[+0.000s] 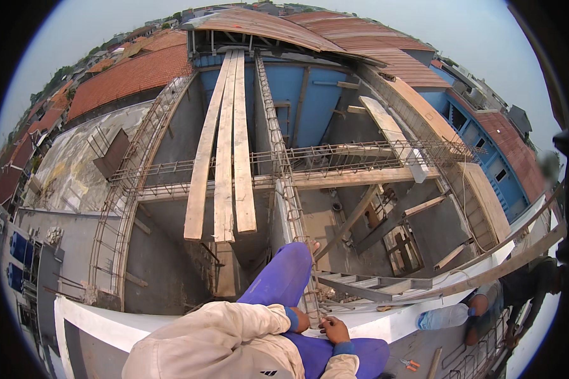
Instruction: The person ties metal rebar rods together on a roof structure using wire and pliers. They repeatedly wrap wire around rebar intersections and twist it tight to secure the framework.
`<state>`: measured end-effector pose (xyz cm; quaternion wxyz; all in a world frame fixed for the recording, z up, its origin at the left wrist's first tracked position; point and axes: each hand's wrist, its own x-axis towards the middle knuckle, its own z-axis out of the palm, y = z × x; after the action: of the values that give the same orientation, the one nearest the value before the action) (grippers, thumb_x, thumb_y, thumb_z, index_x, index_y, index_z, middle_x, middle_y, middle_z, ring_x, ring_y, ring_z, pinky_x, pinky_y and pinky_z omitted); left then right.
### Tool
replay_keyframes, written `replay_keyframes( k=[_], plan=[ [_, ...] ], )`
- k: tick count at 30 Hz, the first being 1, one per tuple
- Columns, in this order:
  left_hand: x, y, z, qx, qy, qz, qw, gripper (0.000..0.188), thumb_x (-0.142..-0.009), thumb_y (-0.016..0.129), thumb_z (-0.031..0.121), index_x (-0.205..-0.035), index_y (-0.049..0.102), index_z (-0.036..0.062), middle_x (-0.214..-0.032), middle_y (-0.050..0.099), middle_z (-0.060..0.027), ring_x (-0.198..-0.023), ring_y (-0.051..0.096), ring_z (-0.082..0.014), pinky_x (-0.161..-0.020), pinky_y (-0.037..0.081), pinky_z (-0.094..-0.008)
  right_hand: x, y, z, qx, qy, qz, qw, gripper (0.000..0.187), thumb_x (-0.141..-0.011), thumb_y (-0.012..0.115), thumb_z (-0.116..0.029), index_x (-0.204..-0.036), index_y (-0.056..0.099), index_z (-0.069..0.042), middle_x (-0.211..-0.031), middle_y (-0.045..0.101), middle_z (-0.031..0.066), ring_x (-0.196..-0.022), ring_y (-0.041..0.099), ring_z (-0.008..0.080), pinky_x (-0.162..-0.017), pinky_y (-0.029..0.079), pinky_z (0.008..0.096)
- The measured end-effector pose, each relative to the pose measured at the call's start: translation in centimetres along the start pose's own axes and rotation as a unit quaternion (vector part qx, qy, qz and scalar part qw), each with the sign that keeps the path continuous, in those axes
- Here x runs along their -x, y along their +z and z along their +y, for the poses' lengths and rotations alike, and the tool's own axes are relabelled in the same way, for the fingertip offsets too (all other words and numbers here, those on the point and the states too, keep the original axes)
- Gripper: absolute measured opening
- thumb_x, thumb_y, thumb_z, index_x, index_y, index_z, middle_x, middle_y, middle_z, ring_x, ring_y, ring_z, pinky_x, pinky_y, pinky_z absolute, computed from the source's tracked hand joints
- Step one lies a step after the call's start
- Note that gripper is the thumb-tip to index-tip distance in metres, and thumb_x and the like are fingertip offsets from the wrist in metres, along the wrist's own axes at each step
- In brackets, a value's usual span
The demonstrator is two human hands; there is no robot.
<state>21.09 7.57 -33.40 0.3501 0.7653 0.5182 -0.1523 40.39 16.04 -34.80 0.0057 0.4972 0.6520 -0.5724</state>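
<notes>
My left hand [301, 319] rests by my purple-trousered legs at the near end of a long rebar cage [278, 136]; its fingers are mostly hidden. Just right of it, my right hand [336, 330] has its fingers curled close to the cage's end bars. Whatever those fingers pinch, if anything, is too small to make out. Both wrists show blue cuffs under cream sleeves. Pliers with orange handles [411, 364] lie to the right of my right knee, apart from both hands.
Deep open rooms drop away ahead, crossed by long wooden planks [224, 158] and another rebar cage [348, 151]. A ladder [373, 285] leans at the right. Beyond it are a water bottle [446, 317] and another person [528, 297]. A white ledge [107, 325] runs along the near side.
</notes>
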Motion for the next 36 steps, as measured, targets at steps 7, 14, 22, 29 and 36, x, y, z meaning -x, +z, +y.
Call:
replay_keyframes(
  k=[7, 14, 22, 29, 36],
  plan=[
    [0.4, -1.0, 0.3, 0.073, 0.022, 0.047, 0.996, 0.034, -0.093, 0.062, 0.038, -0.103, 0.074, 0.0080, -0.099, 0.075, -0.0192, -0.095, 0.071, -0.0410, -0.088, 0.054, -0.0509, 3.1, -2.3, -4.0, -0.125, -0.092, 0.103, 0.983, 0.031, -0.102, 0.062, -0.023, -0.121, 0.068, 0.001, -0.099, 0.077, 0.0115, -0.082, 0.073, 0.0175, -0.074, 0.057, 0.0315],
    [0.0, -2.2, 0.0, 0.095, 0.019, -0.003, 0.995, 0.037, -0.096, 0.058, 0.042, -0.115, 0.071, 0.0120, -0.108, 0.073, -0.0201, -0.104, 0.068, -0.0409, -0.094, 0.051, -0.0515, 14.5, -9.9, 0.4, -0.304, -0.159, 0.449, 0.825, 0.027, -0.105, 0.059, -0.025, -0.116, 0.067, -0.003, -0.093, 0.073, 0.0067, -0.076, 0.067, 0.0117, -0.064, 0.050, 0.0247],
    [-1.6, -2.2, 0.5, 0.066, 0.001, -0.044, 0.997, 0.038, -0.096, 0.058, 0.041, -0.118, 0.071, 0.0127, -0.117, 0.072, -0.0169, -0.111, 0.067, -0.0384, -0.097, 0.051, -0.0502, 20.7, 3.0, 19.8, -0.399, 0.195, 0.518, 0.731, 0.029, -0.105, 0.056, -0.028, -0.109, 0.068, -0.003, -0.090, 0.071, 0.0073, -0.068, 0.062, 0.0166, -0.060, 0.051, 0.0306],
    [-2.1, -1.4, 1.8, 0.062, 0.032, -0.044, 0.997, 0.036, -0.096, 0.056, 0.037, -0.117, 0.070, 0.0106, -0.117, 0.072, -0.0182, -0.111, 0.067, -0.0393, -0.095, 0.051, -0.0511, 21.9, 13.2, 19.8, -0.472, 0.311, 0.393, 0.726, 0.029, -0.104, 0.057, -0.029, -0.108, 0.068, -0.003, -0.090, 0.071, 0.0072, -0.069, 0.063, 0.0170, -0.061, 0.052, 0.0312],
    [-1.9, -2.0, 1.7, 0.173, 0.073, 0.007, 0.982, 0.036, -0.097, 0.057, 0.036, -0.118, 0.070, 0.0102, -0.118, 0.071, -0.0184, -0.112, 0.066, -0.0386, -0.096, 0.051, -0.0506, 27.6, 14.2, 19.5, -0.462, 0.300, 0.411, 0.726, 0.029, -0.103, 0.057, -0.029, -0.108, 0.069, -0.003, -0.090, 0.071, 0.0072, -0.069, 0.063, 0.0173, -0.061, 0.052, 0.0318]
  ],
)
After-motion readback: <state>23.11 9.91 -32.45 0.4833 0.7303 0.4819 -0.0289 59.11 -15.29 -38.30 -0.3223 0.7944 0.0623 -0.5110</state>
